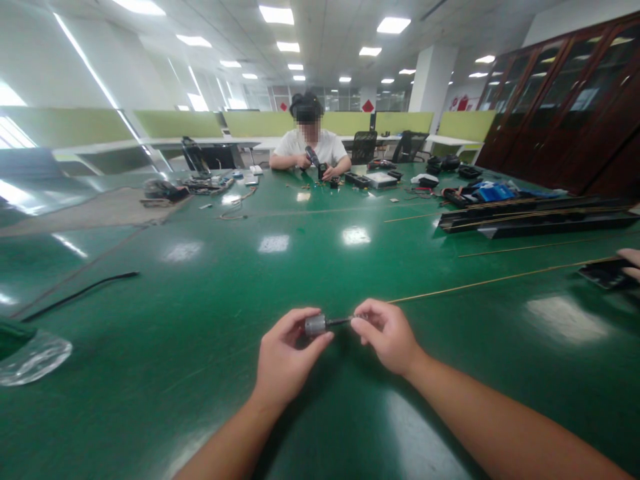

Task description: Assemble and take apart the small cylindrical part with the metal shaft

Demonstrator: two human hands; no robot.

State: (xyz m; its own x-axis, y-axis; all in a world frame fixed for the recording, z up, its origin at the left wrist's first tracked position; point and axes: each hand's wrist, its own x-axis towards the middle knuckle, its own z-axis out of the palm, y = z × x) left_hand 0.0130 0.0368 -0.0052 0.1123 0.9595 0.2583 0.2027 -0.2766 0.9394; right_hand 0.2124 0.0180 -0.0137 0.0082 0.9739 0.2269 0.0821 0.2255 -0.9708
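Observation:
My left hand (pixel 287 357) is closed round a small grey metal cylinder (pixel 315 325), held between thumb and fingers just above the green table. From the cylinder's right end runs a thin dark shaft (pixel 339 321). My right hand (pixel 387 335) pinches the far end of this shaft with thumb and forefinger. The fingertips partly cover the shaft's tip, where a bit of metal shows. Cylinder and shaft lie nearly level between both hands. Whether the cylinder is a hole saw or a small motor I cannot tell.
A thin brass-coloured rod (pixel 465 285) lies behind my right hand. Another person's fingers (pixel 631 260) touch a black part (pixel 603 272) at the right edge. Across the green table (pixel 225 280), a person in white (pixel 310 143) handles a drill. Black metal channels (pixel 530 223) lie right.

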